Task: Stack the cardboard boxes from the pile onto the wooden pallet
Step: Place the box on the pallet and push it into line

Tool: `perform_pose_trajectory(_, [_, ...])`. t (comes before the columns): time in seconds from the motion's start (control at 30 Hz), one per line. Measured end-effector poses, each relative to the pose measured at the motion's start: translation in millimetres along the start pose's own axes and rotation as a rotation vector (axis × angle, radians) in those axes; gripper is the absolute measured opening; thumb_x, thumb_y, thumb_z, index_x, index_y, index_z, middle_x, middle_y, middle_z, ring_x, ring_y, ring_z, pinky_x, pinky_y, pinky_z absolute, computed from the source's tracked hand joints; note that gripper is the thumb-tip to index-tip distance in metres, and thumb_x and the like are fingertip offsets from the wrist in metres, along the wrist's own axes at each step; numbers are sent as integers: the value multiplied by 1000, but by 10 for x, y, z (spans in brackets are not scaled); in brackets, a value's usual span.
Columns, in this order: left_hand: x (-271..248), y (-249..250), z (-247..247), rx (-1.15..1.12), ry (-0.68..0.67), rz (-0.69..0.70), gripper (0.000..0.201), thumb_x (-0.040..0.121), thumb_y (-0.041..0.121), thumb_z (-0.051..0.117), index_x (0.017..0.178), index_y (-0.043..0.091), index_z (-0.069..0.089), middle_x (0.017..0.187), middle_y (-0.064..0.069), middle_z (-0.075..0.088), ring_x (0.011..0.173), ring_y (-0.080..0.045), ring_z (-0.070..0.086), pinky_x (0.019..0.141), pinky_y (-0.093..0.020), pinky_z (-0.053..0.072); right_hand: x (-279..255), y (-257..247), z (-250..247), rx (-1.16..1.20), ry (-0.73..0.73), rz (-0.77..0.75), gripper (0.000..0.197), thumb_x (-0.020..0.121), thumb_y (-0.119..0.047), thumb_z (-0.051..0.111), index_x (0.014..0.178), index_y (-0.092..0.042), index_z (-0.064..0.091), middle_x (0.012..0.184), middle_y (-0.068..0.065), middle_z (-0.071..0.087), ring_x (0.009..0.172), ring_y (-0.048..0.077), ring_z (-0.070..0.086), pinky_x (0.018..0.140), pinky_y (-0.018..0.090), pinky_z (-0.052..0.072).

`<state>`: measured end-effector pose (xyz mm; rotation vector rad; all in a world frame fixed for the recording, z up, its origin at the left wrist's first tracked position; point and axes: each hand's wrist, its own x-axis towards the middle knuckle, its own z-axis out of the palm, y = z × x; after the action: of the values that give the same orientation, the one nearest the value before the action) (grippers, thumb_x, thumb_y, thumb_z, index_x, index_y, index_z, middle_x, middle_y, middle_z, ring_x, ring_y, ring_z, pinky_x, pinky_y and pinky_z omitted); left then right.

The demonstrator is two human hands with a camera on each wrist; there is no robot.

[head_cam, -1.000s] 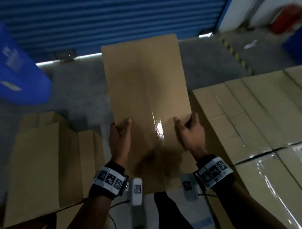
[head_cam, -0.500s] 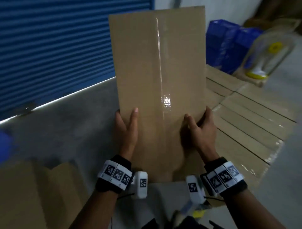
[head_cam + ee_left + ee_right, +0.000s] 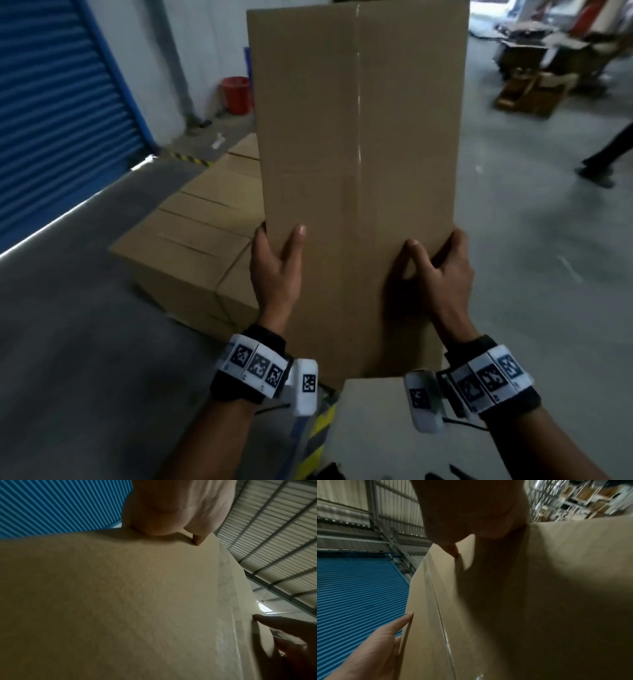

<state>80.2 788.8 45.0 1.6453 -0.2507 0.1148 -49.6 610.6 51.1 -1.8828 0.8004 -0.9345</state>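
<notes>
Left hand (image 3: 275, 270): grip closed on the left edge of the cardboard box (image 3: 356, 178), thumb flat on the upper face, fingers wrapped round the side. Right hand (image 3: 442, 270): same grip on the right edge, thumb on top, fingers curled over the edge. The box is carried clear of the floor, held out in front of the person, its taped seam (image 3: 358, 137) running lengthwise down the middle.

Below and to the left, a block of stacked boxes (image 3: 191, 240) stands on the grey concrete floor (image 3: 68, 342); no pallet is discernible under them. A blue roller door (image 3: 51, 120) fills the left wall, with a red bucket (image 3: 237, 94) beside it. Loose cartons (image 3: 534, 89) lie at far right, and another person's leg (image 3: 609, 150) shows at the edge.

Against the frame half a second earlier: the view has swung right, the door has moved to the left margin and the open hall has come into sight; both grips are unchanged.
</notes>
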Motion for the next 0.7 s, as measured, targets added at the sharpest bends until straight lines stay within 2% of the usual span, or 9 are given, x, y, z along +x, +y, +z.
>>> perform_pose_trajectory(0.03, [-77, 21, 285, -7, -29, -4, 54, 95, 41, 66, 139, 12, 53, 128, 5, 62, 103, 1, 60, 78, -1, 44, 115, 165, -201, -6, 22, 6, 55, 88, -44, 65, 130, -15, 48, 110, -9, 60, 94, 14, 59, 75, 14, 44])
perform_pose_trajectory(0.1, [-207, 46, 773, -21, -79, -11, 54, 96, 38, 65, 140, 11, 51, 126, 8, 60, 100, 10, 57, 76, 1, 42, 324, 421, -542, -13, 47, 13, 59, 87, -50, 62, 134, -17, 46, 116, -9, 60, 100, 15, 61, 83, 29, 48])
perform_pose_trajectory(0.17, [-287, 55, 1162, -19, -104, -18, 55, 96, 41, 65, 141, 13, 51, 129, 7, 62, 108, 0, 61, 79, -2, 44, 530, 604, -807, -31, 59, 16, 65, 85, -55, 57, 137, -18, 44, 121, -7, 60, 102, 15, 60, 85, 32, 50])
perform_pose_trajectory(0.23, [-329, 57, 1485, -16, -126, -32, 57, 95, 44, 63, 142, 15, 49, 131, 4, 62, 113, -7, 61, 81, -5, 45, 725, 742, -1008, -38, 59, 21, 68, 85, -57, 55, 140, -19, 42, 122, -9, 57, 102, 12, 58, 83, 27, 50])
perform_pose_trajectory(0.33, [-277, 62, 1928, -24, -146, -46, 55, 95, 42, 64, 142, 16, 49, 128, 7, 61, 102, 8, 58, 75, 0, 44, 1050, 922, -1198, -31, 65, 29, 68, 86, -56, 54, 141, -18, 42, 119, -13, 55, 99, 7, 57, 75, 12, 43])
perform_pose_trajectory(0.43, [-100, 28, 2340, -22, -158, -45, 52, 96, 38, 64, 140, 15, 49, 124, 9, 59, 97, 16, 53, 72, 2, 42, 1408, 1123, -1241, -26, 68, 39, 67, 86, -55, 56, 140, -18, 42, 119, -14, 55, 96, 5, 58, 75, 12, 43])
perform_pose_trajectory(0.5, [78, -30, 2613, -29, -160, -45, 52, 96, 39, 65, 139, 14, 51, 124, 9, 60, 100, 11, 57, 74, -1, 44, 1683, 1249, -1220, -21, 65, 42, 63, 89, -52, 59, 140, -18, 42, 120, -13, 55, 93, 0, 57, 78, 16, 46])
perform_pose_trajectory(0.6, [418, -122, 3090, -45, -144, -41, 52, 95, 42, 65, 138, 15, 53, 125, 7, 62, 108, -6, 61, 78, -8, 46, 2230, 1428, -1140, -16, 59, 34, 60, 92, -50, 60, 140, -18, 42, 121, -13, 54, 100, 5, 58, 78, 13, 44])
perform_pose_trajectory(0.7, [884, -277, 3651, -89, -135, -45, 51, 95, 44, 65, 138, 18, 53, 125, 6, 64, 110, -8, 63, 87, -23, 54, 2930, 1589, -988, -41, 57, 5, 67, 88, -59, 54, 141, -20, 40, 122, -14, 53, 103, 6, 57, 77, 12, 44])
